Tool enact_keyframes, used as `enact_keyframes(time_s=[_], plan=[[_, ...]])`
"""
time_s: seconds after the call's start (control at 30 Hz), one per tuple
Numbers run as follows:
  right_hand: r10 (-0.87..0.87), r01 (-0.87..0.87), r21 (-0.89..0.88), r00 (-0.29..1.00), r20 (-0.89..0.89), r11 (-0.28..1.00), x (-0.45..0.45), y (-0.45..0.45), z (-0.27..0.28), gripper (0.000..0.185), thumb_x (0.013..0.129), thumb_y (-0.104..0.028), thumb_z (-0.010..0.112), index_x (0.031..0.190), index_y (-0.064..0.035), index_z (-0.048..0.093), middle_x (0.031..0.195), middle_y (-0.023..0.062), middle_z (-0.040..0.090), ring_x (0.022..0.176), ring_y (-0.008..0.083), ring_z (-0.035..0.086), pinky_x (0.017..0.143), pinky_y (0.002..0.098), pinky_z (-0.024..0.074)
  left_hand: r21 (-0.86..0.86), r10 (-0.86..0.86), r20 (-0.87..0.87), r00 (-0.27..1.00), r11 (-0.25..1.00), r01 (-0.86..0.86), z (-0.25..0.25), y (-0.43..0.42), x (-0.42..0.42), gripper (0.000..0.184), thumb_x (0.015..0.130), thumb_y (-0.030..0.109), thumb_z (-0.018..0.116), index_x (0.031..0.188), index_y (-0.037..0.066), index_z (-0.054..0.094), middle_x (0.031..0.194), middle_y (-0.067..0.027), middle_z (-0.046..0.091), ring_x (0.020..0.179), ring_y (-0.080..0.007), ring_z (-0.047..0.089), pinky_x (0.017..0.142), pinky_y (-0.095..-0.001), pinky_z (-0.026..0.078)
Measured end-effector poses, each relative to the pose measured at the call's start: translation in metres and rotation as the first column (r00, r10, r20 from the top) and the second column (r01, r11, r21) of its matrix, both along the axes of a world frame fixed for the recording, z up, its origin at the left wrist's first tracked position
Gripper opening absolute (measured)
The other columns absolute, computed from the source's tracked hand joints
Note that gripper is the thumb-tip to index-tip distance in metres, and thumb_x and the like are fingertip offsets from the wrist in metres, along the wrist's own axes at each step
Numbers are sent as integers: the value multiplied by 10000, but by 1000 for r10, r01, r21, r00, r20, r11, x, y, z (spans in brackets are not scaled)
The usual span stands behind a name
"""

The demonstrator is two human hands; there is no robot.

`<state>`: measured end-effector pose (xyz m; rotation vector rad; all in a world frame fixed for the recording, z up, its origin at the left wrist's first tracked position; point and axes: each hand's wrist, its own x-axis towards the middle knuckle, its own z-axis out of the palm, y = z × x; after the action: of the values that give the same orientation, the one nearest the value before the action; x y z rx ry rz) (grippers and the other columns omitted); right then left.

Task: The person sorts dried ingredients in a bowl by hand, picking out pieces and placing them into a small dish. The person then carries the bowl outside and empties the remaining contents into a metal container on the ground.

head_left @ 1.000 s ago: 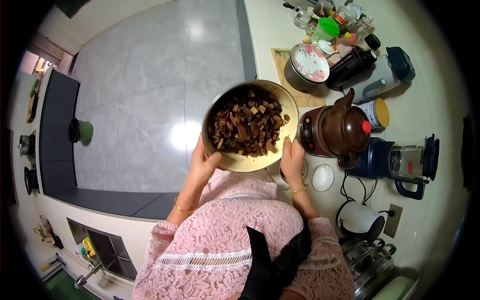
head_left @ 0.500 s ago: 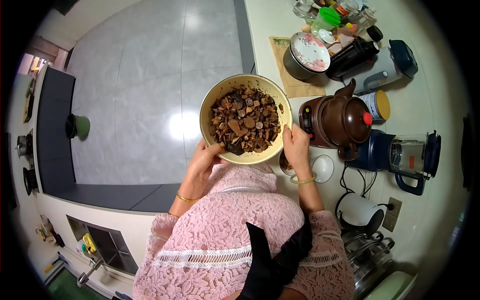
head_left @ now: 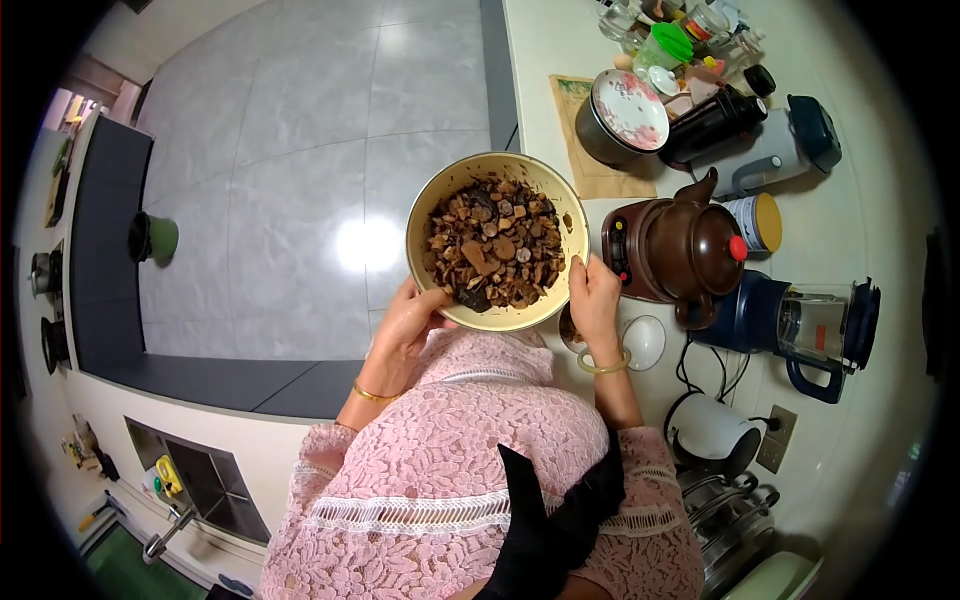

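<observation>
The left hand point(head_left: 403, 325) and right hand point(head_left: 597, 300) are holding up a bowl point(head_left: 574, 240) of brown pieces point(head_left: 490, 240), gripping its rim, near the counter's point(head_left: 540, 60) edge; moving it is calling for steady levelness.

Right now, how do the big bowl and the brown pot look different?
The bowl is cream inside and open, showing brown chunks; the pot is dark brown, its lid on, hiding its inside. The bowl is held up in both hands, while the pot sits on its base. Both are round.
</observation>
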<state>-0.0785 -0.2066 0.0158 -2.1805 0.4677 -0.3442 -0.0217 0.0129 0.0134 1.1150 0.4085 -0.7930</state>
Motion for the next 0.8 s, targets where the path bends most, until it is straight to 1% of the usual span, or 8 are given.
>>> enact_keyframes(time_s=[0.13, 0.33, 0.4, 0.53, 0.63, 0.7, 0.73, 0.8], plan=[[0, -2, -57, 999, -38, 998, 0, 0, 2, 179, 856, -99, 479, 786, 54, 539, 532, 68, 441, 496, 90, 380, 458, 274, 329, -20, 24, -10, 1000, 1000, -24, 2, -2, -1, 400, 749, -29, 464, 1126, -114, 359, 861, -174, 565, 557, -157, 590, 438, -185, 517], [3, -2, 30, 1000, -29, 1000, -1, -3, -5, 193, 865, -113, 493, 803, 60, 552, 546, 19, 456, 521, 56, 371, 453, 250, 320, -2, 28, -11, 1000, 1000, -28, 1, -1, -3, 391, 760, -28, 452, 1130, -109, 355, 866, -178, 565, 559, -165, 593, 438, -195, 522], [-6, 10, 70, 998, -63, 998, 1, -1, 2, 194, 838, -131, 539, 753, 43, 532, 537, 144, 484, 452, 139, 419, 439, 302, 352, -9, 17, -13, 1000, 1000, -17, 2, 0, -4, 393, 765, -24, 451, 1135, -107, 351, 870, -181, 563, 568, -169, 595, 441, -199, 525], [-1, 5, 83, 999, -43, 997, 0, -3, -8, 211, 845, -143, 545, 742, 41, 531, 525, 125, 471, 460, 116, 400, 436, 290, 344, 16, 48, -28, 998, 999, -47, 4, 1, -3, 398, 765, -22, 454, 1140, -106, 349, 868, -178, 562, 560, -168, 592, 440, -200, 524], [15, -12, 45, 998, -55, 999, 2, -2, 0, 195, 843, -156, 559, 811, 36, 557, 530, 110, 487, 462, 108, 397, 438, 282, 347, 0, 35, 0, 999, 999, -35, -1, 2, -4, 409, 759, -20, 453, 1146, -104, 349, 868, -176, 561, 563, -167, 592, 444, -200, 526], [-80, 81, 82, 997, -16, 993, 4, 0, 7, 182, 819, -127, 597, 921, 21, 578, 550, 86, 504, 475, 87, 412, 449, 259, 359, -6, 38, 15, 999, 999, -38, 1, 1, -4, 425, 748, -22, 455, 1151, -103, 347, 873, -175, 559, 566, -165, 592, 452, -199, 530], [-77, 78, 81, 997, -18, 994, 4, 0, 9, 182, 819, -127, 597, 921, 21, 578, 550, 86, 504, 475, 87, 412, 449, 259, 359, -7, 41, 12, 999, 999, -41, 0, 2, -4, 425, 748, -22, 455, 1151, -103, 347, 873, -175, 559, 566, -165, 592, 452, -199, 530], [-80, 77, 44, 994, 73, 996, 2, -2, 14, 258, 790, -83, 629, 1025, 7, 569, 559, 54, 501, 490, 64, 428, 466, 228, 372, -14, 16, 22, 1000, 1000, -16, 0, 3, -4, 449, 738, -24, 459, 1164, -103, 341, 893, -178, 554, 568, -162, 590, 453, -194, 528]])
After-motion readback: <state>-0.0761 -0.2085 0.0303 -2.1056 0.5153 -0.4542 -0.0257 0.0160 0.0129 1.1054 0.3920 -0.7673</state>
